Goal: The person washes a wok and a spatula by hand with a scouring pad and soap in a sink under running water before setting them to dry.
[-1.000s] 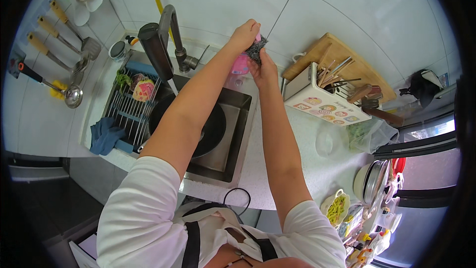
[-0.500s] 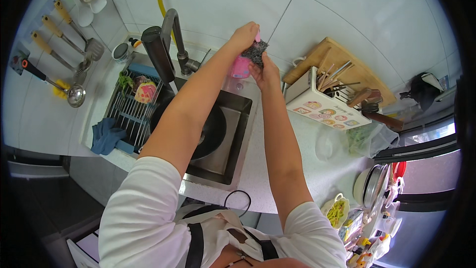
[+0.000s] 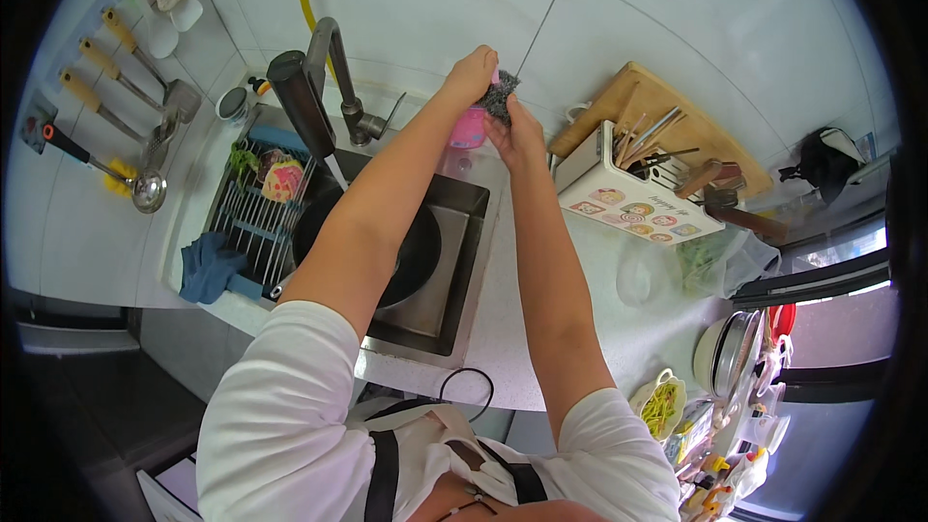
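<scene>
The grey scrubber (image 3: 501,97) is at upper middle of the frame, between the hands. The left hand (image 3: 472,75) is clamped on what looks like its pink handle (image 3: 496,74); the right hand (image 3: 519,138) touches the wool, grip unclear. It's probably light, springy and scratchy, best held by the handle.

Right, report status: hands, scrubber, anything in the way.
Left hand and right hand both closed on grey scrubber. Pink container close by. Nothing visibly in the way; black pan in sink.
</scene>
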{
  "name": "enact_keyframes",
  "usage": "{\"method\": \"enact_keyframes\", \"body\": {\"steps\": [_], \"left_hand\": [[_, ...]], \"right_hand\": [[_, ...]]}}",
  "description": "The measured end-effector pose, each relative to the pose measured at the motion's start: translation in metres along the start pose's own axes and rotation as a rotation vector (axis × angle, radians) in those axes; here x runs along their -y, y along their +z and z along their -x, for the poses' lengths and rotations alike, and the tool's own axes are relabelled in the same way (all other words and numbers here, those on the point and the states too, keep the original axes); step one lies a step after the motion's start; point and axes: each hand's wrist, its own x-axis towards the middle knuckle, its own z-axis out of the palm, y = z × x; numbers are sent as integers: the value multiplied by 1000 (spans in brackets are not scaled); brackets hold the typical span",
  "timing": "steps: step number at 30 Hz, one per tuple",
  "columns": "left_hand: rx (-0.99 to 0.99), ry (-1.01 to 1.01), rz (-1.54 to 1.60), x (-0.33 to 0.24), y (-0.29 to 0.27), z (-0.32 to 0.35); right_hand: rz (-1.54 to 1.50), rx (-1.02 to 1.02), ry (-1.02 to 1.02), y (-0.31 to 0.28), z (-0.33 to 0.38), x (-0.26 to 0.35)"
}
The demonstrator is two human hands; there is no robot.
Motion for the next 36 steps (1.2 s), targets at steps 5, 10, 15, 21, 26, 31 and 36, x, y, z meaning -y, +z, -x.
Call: {"method": "enact_keyframes", "body": {"steps": [5, 10, 15, 21, 26, 31, 36], "left_hand": [[69, 16, -4, -16, -7, -6], [1, 64, 21, -6, -6, -2], [1, 22, 104, -13, -3, 11], [-92, 22, -24, -24, -10, -7], [-337, 65, 293, -50, -14, 21], [-423, -99, 356, -17, -25, 153], [-367, -476, 211, 82, -77, 298]], "right_hand": [[44, -53, 46, -7, -1, 4], [-21, -18, 22, 0, 2, 1], [17, 5, 22, -12, -1, 8], [-24, 29, 37, -3, 1, 2], [-15, -6, 63, -15, 1, -13], [-47, -61, 195, -33, 35, -58], [-16, 97, 372, -24, 74, -123]]}}
